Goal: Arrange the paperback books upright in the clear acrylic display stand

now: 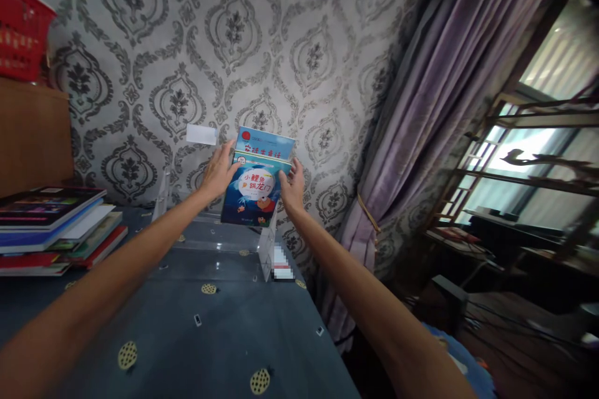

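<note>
A dark blue children's book with a white oval on its cover stands upright above the far end of the table. Behind it, the top of a light blue book with red lettering shows; its lower part is hidden. My left hand grips the left edge, thumb on the front cover. At the right edge my right hand is closed the same way. Below and around the books is a clear plastic rack with upright end panels. Whether the books touch the rack, I cannot tell.
A stack of books lies at the table's left. Beyond it a red basket sits on a brown wooden box. A small blurred box stands beside the rack. The patterned tablecloth covers the table; a purple curtain hangs right.
</note>
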The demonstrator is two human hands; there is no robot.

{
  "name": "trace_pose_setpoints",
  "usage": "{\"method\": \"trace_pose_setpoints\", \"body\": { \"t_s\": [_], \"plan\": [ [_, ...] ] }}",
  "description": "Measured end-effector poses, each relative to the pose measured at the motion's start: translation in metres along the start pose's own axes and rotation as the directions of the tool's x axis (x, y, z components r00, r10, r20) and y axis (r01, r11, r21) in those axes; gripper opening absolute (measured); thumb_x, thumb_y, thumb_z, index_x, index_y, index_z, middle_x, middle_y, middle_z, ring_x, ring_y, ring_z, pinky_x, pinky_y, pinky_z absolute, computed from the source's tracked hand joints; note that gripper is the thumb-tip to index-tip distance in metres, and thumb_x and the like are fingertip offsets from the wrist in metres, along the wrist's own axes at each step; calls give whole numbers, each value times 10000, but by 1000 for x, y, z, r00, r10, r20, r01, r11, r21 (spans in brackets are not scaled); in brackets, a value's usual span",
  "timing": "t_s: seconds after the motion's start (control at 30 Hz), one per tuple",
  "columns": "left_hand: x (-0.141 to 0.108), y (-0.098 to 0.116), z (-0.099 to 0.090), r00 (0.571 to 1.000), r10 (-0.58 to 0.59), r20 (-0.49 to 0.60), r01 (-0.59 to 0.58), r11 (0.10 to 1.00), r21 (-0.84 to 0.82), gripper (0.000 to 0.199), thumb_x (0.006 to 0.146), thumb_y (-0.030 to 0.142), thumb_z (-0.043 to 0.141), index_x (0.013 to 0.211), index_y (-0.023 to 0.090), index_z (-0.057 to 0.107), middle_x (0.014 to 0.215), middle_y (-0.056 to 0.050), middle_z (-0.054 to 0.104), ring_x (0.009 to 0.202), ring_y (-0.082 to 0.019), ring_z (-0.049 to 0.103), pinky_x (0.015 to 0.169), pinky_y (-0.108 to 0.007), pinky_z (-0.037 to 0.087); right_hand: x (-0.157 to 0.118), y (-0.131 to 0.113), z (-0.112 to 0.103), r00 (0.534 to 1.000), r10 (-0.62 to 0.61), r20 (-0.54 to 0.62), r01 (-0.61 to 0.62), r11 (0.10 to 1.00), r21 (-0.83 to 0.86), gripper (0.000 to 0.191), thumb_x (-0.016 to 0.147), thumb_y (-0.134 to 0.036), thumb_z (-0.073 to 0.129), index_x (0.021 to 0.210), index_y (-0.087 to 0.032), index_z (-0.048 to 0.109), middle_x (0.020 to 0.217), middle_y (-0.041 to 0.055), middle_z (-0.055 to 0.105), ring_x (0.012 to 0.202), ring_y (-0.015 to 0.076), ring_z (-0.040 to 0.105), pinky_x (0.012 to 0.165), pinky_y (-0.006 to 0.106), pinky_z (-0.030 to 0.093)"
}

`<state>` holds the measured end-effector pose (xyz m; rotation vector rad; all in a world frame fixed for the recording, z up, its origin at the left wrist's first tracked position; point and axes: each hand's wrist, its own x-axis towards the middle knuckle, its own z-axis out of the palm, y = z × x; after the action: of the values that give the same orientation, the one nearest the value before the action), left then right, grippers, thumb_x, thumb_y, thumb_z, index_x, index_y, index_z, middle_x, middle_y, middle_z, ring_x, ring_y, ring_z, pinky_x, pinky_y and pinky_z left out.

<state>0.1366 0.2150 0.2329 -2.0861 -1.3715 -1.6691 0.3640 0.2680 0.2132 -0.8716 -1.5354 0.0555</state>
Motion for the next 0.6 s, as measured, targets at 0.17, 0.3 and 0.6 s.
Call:
{"method": "trace_pose_setpoints", "body": {
  "t_s": [0.17,0.3,0.6],
  "plan": [
    [1,3,-2,1000,19,14,-20,997,73,447,992,275,507,1430,197,554,1422,-123,620,1301,-285,575,1134,-420,438,5,-11,-11,997,-75,21,76,994,-84,431,955,-284,490,1366,-216,602,1394,114,639,1299,240,577,1129,432,458],
    [4,2,-2,998,58,-16,-58,998,22,393,978,285,548,1349,181,628,1354,-118,676,1188,-272,638,1080,-387,470,8,-12,-14,995,-100,10,101,991,-91,399,953,-259,490,1310,-193,656,1339,124,684,1257,258,613,1104,448,481],
    [16,-8,-5,998,65,-17,-66,996,-57,317,925,253,651,1224,163,707,991,-61,749,926,-225,682,932,-356,528,24,7,-16,996,-92,13,92,995,-41,374,938,-302,557,1249,-173,719,1280,131,722,1199,281,656,1136,515,458]
  ]
}}
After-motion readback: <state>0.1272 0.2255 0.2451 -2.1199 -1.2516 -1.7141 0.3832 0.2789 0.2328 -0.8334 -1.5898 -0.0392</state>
